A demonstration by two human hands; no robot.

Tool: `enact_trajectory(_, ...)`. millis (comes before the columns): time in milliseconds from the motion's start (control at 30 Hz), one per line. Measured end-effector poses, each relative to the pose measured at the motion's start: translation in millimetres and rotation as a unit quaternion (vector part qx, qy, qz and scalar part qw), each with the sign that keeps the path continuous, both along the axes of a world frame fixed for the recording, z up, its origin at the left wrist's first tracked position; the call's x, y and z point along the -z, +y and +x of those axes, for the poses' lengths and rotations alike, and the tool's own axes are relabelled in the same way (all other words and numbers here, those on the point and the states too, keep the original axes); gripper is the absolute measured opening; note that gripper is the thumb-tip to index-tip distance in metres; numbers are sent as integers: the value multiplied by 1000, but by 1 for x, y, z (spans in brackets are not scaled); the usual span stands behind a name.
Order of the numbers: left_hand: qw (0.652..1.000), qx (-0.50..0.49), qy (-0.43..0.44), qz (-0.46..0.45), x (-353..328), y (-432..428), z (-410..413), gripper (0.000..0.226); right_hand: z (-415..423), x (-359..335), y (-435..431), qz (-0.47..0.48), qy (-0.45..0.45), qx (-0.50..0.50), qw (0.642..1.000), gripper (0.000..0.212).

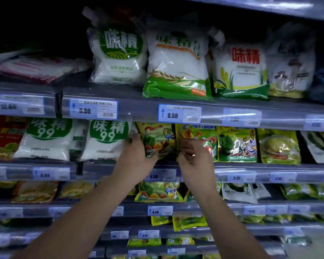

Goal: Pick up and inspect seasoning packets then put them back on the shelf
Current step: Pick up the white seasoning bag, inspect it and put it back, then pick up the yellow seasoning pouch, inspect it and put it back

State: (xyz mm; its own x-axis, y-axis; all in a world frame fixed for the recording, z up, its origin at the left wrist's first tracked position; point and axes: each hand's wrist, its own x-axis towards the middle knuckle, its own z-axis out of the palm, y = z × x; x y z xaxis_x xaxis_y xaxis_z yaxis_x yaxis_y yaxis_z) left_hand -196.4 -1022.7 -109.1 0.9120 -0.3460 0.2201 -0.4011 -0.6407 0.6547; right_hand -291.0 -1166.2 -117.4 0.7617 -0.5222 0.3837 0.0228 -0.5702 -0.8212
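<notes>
Grip check: your left hand (137,156) is wrapped on the yellow seasoning packet (157,141) standing on the middle shelf (251,168), right hand (195,161) half-curled w/ nothing in it; pull crooked & the neighbor packet (196,141) touching it prob tips off.

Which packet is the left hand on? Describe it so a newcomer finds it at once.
Find the shelf rail with the blue 8.50 price tag. Just below it stands a yellow packet with cartoon vegetables, the left hand on its left edge. Unlike the white 99 bag beside it, it is yellow.
</notes>
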Motion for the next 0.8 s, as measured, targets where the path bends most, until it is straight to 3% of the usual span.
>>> enact_trajectory(67, 999, -8, 45, -17, -1, -12, 5, 72, -7, 2, -8, -27, -2, 16, 1000, 30)
enact_trajectory(200, 976, -48, 136, -165, 0, -22, 17, 79, -13, 6, -15, -32, 8, -3, 999, 37)
enact_trajectory(300, 961, -60, 167, -211, -4, -30, 13, 74, -16, 8, -18, -26, 17, -21, 999, 38)
enact_trajectory(467, 942, -82, 151, -289, -3, -35, 11, 58, -21, 8, -19, -6, 26, -45, 999, 41)
enact_trajectory(600, 937, -83, 127, -314, -22, -26, 13, 62, -21, 7, -20, -1, 30, -51, 998, 43)
enact_trajectory(800, 900, -76, 170, -394, -14, 27, -18, 64, -21, 5, -20, 2, 28, -50, 998, 39)
